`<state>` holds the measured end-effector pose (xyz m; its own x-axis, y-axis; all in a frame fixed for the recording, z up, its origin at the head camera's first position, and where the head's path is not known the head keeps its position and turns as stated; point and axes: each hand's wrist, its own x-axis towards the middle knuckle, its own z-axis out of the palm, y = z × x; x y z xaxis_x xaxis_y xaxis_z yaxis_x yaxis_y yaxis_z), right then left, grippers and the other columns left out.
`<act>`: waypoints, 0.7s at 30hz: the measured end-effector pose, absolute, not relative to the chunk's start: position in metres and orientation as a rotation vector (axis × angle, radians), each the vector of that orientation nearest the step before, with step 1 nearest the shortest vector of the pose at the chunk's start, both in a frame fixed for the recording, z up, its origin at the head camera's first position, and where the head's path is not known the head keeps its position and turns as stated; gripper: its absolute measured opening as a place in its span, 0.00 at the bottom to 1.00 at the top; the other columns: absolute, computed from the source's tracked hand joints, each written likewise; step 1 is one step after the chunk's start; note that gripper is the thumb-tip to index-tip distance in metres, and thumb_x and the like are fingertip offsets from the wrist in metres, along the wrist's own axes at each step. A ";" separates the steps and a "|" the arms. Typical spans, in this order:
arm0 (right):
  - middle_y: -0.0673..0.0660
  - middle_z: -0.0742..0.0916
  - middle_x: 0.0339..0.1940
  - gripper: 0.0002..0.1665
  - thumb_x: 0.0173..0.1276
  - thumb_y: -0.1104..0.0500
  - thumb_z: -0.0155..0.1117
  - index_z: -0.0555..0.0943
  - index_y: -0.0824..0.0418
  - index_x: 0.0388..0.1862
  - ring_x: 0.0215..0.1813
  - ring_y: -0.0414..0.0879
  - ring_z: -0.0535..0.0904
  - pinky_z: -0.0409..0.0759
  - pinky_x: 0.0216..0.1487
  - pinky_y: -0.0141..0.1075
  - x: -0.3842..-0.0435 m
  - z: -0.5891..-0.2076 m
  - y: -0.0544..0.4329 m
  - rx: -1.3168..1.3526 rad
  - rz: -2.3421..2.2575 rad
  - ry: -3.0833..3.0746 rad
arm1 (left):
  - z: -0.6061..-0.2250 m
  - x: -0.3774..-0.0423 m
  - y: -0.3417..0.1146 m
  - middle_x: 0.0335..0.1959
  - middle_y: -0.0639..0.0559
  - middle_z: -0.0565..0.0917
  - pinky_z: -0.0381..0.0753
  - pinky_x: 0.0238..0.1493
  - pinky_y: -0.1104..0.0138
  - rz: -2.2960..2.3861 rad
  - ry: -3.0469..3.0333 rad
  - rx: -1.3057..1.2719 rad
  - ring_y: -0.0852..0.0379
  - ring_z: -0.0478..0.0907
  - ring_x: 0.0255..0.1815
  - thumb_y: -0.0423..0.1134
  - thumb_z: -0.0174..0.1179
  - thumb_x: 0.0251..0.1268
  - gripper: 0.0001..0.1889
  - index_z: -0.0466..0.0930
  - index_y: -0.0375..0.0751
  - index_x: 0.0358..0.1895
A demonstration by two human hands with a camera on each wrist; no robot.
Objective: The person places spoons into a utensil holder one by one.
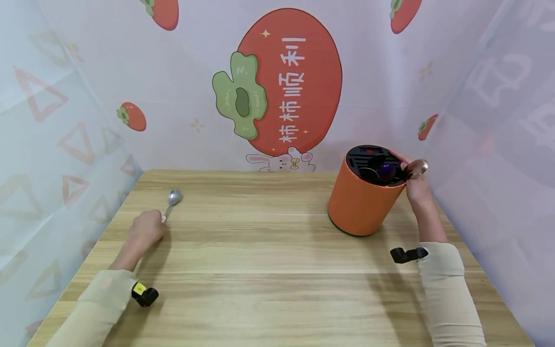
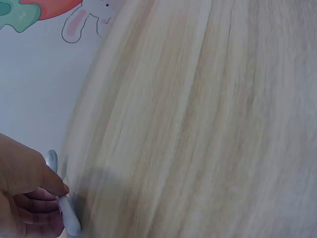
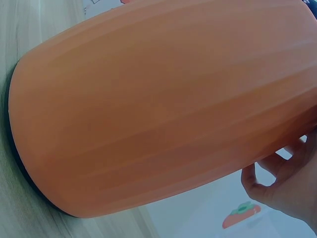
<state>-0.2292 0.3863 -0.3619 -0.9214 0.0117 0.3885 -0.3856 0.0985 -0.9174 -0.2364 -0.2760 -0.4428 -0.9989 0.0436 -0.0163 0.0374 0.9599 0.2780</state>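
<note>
Low over the table's left side, my left hand (image 1: 146,228) grips a spoon (image 1: 175,197) with a shiny metal bowl pointing away from me. The left wrist view shows its white handle (image 2: 70,218) between thumb and curled fingers. At the right stands an orange utensil holder (image 1: 363,202) with a slotted black top (image 1: 362,153). My right hand (image 1: 418,188) holds it by the upper right side, bent fingers against its wall in the right wrist view. A copper-coloured spoon head (image 1: 417,167) juts out past the rim beside that hand. Dark, round utensil heads (image 1: 387,171) show at the top.
Both hands are over a wooden table (image 1: 260,250). A white printed curtain (image 1: 182,72) with persimmon drawings rises at its back edge, and similar sheets close off the left and right sides. Black wrist cameras (image 1: 145,295) sit on both cuffs.
</note>
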 end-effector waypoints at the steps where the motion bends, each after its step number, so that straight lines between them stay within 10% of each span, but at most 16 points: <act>1: 0.36 0.82 0.56 0.32 0.82 0.50 0.43 0.63 0.70 0.75 0.57 0.28 0.77 0.71 0.56 0.18 -0.230 -0.362 0.386 0.369 1.895 -2.078 | -0.442 -0.236 -0.274 0.17 0.44 0.72 0.66 0.18 0.61 0.443 3.101 0.072 0.49 0.68 0.19 0.30 0.52 0.54 0.08 0.68 0.38 0.19; 21: 0.39 0.81 0.58 0.31 0.81 0.50 0.45 0.66 0.68 0.74 0.58 0.29 0.77 0.71 0.57 0.18 -0.229 -0.361 0.383 0.355 1.888 -2.062 | -0.416 -0.222 -0.213 0.31 0.31 0.85 0.81 0.32 0.50 0.661 3.312 0.341 0.43 0.81 0.29 0.27 0.58 0.62 0.09 0.81 0.20 0.37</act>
